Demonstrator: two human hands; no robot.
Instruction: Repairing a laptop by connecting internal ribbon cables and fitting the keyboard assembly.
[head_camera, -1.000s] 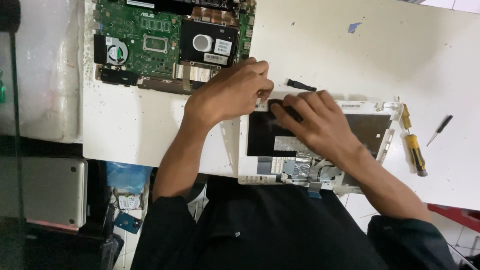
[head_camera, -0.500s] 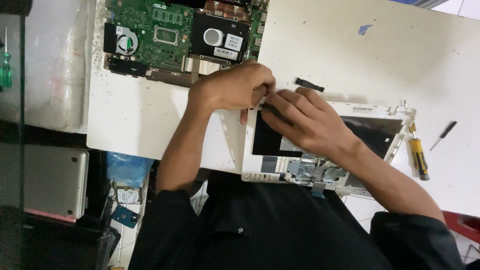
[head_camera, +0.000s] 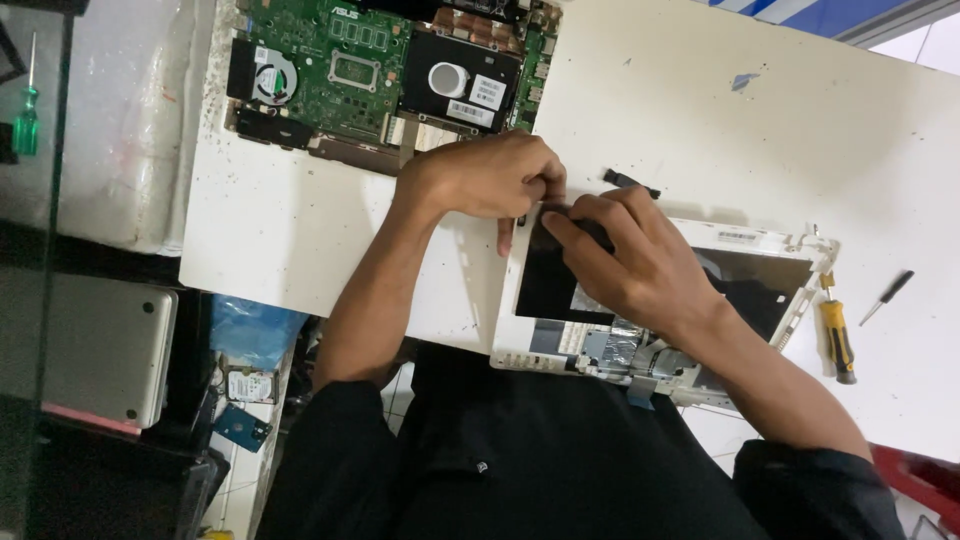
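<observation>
The white laptop shell (head_camera: 770, 250) has stayed on the bench (head_camera: 700, 110) while both hands, left hand (head_camera: 490, 178) and right hand (head_camera: 630, 262), keep their fingers pinched closed at its top-left corner (green circuit board (head_camera: 330, 60) untouched).

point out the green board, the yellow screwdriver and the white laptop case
green board (head_camera: 340, 62), head view, on the bare green area left of the black drive.
yellow screwdriver (head_camera: 838, 340), head view, on its yellow and black handle.
white laptop case (head_camera: 760, 240), head view, on its white upper rim.
</observation>
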